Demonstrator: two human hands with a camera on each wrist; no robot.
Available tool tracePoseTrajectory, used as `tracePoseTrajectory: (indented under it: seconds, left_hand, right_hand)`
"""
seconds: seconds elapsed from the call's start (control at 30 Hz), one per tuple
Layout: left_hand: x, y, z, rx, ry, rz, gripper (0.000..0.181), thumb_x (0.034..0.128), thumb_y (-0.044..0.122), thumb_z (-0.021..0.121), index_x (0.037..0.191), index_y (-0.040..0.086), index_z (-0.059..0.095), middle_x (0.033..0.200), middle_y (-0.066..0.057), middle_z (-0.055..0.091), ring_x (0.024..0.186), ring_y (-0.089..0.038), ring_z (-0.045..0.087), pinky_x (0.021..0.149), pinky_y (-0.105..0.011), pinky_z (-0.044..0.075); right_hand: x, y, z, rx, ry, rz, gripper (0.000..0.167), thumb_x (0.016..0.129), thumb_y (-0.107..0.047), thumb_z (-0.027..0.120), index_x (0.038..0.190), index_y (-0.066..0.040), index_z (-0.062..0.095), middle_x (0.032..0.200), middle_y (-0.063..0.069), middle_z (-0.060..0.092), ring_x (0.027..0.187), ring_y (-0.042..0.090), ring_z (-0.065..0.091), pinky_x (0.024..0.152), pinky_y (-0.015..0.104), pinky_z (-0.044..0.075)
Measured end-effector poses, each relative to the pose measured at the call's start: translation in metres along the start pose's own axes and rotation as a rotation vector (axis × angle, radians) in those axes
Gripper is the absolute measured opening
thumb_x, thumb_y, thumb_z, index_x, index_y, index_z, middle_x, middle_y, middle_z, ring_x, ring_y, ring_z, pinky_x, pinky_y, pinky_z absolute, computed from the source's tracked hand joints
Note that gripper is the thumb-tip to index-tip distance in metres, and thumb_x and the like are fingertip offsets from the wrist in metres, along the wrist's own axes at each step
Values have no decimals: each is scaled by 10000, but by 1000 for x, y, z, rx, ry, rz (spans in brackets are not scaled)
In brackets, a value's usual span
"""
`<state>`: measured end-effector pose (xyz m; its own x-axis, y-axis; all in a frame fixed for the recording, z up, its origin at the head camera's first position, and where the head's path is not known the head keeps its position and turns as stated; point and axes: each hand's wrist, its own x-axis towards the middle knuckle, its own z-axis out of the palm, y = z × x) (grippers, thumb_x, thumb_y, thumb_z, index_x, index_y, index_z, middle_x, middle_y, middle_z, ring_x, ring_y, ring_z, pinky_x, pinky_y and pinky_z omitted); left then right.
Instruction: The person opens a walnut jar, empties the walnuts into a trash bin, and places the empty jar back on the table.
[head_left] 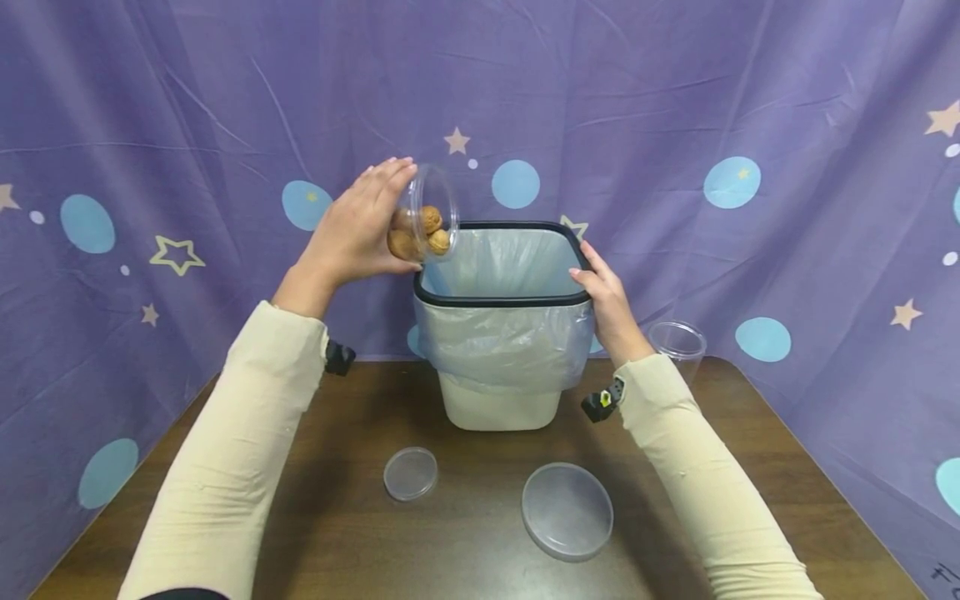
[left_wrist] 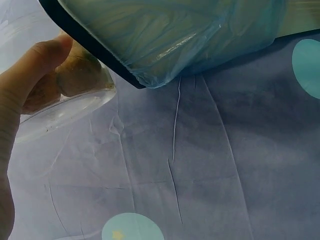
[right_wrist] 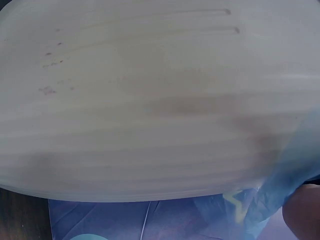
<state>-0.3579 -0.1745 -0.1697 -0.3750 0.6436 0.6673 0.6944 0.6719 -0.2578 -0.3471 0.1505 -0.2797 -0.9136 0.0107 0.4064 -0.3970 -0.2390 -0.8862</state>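
In the head view, my left hand (head_left: pixel 362 218) grips a clear plastic jar (head_left: pixel 431 185) tipped on its side, its mouth facing right, over the left rim of a trash can (head_left: pixel 501 408). Several walnuts (head_left: pixel 438 242) lie inside the jar near its mouth. The left wrist view shows my thumb (left_wrist: pixel 37 62) along the jar, with walnuts (left_wrist: pixel 79 72) behind the clear wall. My right hand (head_left: pixel 611 304) holds the can's black rim at the right, thumb at the inner edge. A translucent bag (head_left: pixel 502 342) lines the can and folds down outside it.
Two clear round lids lie on the brown table (head_left: pixel 337 533): a small lid (head_left: pixel 410 474) at left and a larger lid (head_left: pixel 567 511) at right. Behind my right forearm stands a clear container (head_left: pixel 677 340). A purple curtain (head_left: pixel 630 108) hangs behind the table.
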Motion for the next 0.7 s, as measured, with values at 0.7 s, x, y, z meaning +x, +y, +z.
tracePoseTrajectory:
  seconds: [0.7]
  left_hand:
    - [1, 3, -2, 56, -5, 53, 1136, 484, 281, 929, 1394, -19, 320, 1447, -211, 359, 1357, -348, 309, 1136, -445, 216]
  right_hand:
    - [0, 0, -1, -15, -7, 7, 665, 862, -76, 482, 1473, 11, 234, 1539, 165, 221, 1389, 212, 243, 1114, 248, 234]
